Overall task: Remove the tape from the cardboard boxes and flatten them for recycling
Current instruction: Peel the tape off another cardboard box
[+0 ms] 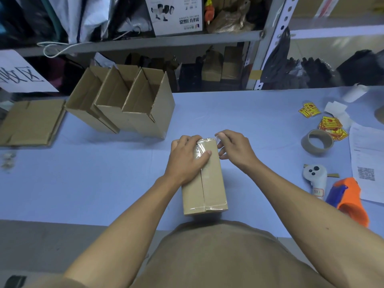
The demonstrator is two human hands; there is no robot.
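A closed brown cardboard box (209,183) lies lengthwise on the blue table (104,173) in front of me, with clear tape (202,147) along its top seam and over both ends. My left hand (187,159) lies over the far left part of the box, thumb pressing on the top. My right hand (234,148) is at the far right corner and pinches a lifted end of the clear tape between thumb and forefinger.
Three open empty boxes (124,102) stand at the back left, beside a flattened box (31,121). On the right are an empty tape core (316,143), yellow stickers (330,126), a white controller (314,177), an orange and blue tape dispenser (349,198) and papers (367,163). Shelves rise behind the table.
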